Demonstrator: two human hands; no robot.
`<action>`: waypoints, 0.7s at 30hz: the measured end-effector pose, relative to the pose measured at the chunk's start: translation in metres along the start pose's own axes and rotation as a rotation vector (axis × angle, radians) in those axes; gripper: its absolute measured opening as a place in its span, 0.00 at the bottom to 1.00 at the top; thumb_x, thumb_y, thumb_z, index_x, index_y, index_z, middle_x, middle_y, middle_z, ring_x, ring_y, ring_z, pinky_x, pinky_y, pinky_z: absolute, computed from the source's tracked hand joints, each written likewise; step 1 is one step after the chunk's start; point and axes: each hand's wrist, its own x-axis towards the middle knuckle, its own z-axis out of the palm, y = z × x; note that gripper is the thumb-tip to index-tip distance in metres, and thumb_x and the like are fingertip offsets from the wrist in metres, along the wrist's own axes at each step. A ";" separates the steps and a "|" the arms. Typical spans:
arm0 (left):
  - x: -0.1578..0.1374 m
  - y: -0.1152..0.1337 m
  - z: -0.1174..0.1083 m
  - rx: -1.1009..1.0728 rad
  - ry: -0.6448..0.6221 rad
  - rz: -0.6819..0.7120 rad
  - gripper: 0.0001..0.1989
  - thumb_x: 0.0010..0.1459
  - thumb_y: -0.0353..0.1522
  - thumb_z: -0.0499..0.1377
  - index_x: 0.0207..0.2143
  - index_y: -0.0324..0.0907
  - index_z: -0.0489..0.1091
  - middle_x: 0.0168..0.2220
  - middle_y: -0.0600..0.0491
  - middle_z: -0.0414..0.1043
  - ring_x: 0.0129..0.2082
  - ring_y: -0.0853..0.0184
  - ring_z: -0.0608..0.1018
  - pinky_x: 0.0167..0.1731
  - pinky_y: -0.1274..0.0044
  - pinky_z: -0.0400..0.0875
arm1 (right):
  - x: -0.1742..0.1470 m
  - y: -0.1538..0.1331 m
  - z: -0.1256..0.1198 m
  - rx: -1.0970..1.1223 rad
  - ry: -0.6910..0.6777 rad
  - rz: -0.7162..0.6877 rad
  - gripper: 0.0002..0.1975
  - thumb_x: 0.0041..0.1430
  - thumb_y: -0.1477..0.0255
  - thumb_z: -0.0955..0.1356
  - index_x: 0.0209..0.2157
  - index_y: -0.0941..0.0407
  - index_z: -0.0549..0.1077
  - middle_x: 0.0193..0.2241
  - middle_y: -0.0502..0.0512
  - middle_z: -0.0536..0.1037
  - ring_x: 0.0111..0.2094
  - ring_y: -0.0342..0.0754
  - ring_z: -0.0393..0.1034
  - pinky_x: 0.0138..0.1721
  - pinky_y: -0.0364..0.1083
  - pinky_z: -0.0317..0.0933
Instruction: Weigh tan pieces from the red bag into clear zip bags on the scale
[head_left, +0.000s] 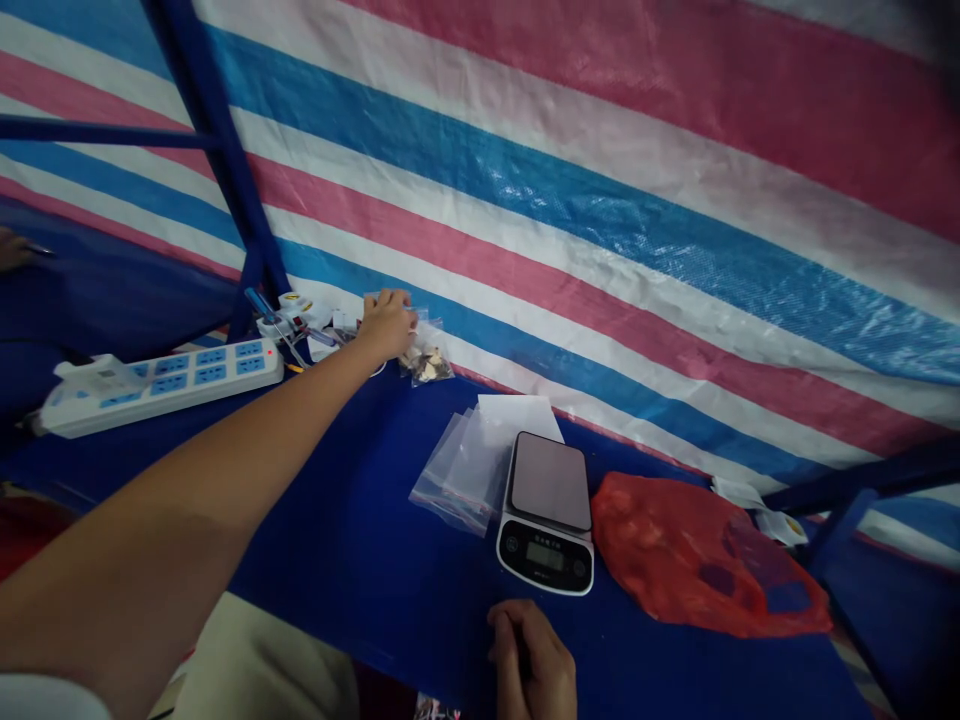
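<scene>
My left hand stretches to the back of the blue table, its fingers curled over the top of a clear zip bag with small dark and pale pieces inside. The fingertips are partly hidden. At the front edge, my right hand rests with loosely curled fingers, and nothing shows in it. Just beyond it stands a digital kitchen scale with a bare grey plate. Several flat clear zip bags lie to the left of the scale, partly over a white sheet.
A white power strip lies at the left, beside a blue-handled screwdriver and rolls of tape or labels. A red plastic bag sits right of the scale. Striped sheeting hangs behind. Another person's hand shows far left.
</scene>
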 end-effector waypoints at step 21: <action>0.034 -0.042 -0.022 0.123 -0.029 0.119 0.10 0.55 0.33 0.55 0.33 0.41 0.75 0.35 0.47 0.78 0.44 0.54 0.75 0.59 0.54 0.52 | 0.001 0.004 0.001 -0.002 0.019 0.013 0.16 0.67 0.60 0.64 0.30 0.53 0.75 0.25 0.50 0.73 0.24 0.44 0.66 0.29 0.43 0.57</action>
